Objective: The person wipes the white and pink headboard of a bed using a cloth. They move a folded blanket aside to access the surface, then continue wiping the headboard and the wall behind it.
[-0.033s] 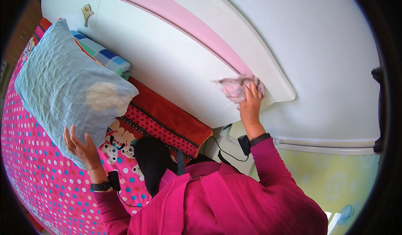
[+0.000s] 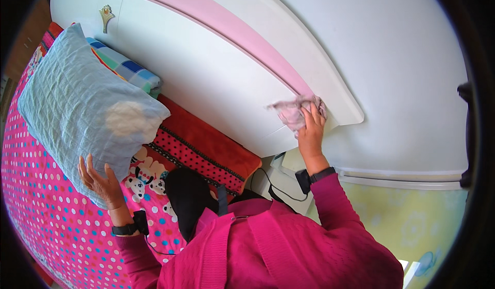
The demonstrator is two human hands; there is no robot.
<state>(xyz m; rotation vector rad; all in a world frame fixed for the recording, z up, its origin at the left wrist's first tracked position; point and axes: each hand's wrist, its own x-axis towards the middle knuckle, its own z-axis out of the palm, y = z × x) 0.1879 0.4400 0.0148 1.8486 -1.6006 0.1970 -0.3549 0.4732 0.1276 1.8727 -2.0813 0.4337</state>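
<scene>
The pillow (image 2: 77,88) is laid on the bed (image 2: 31,170) before the headboard (image 2: 191,57), against whose right end the cloth (image 2: 290,115) is placed.

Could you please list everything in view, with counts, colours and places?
headboard: 1, white and pink, across the top
cloth: 1, pinkish, against headboard's right end
ornament: 1, gold, headboard's upper left
pillow: 1, pale blue, left
checked bundle: 1, blue-green-white, behind pillow
bedspread: 1, dotted pink, lower left
red fabric: 1, red, below headboard
wall: 1, white, upper right
patterned surface: 1, yellow-green, lower right
pale furniture: 1, off-white, beside red fabric
cords: 2, dark, lower left and centre right
wristbands: 2, black, lower left and centre right
sweater: 1, magenta, bottom centre
trousers: 1 pair, black, centre
left grip: 1, bare, open over pillow's lower edge
right grip: 1, bare, on cloth
</scene>
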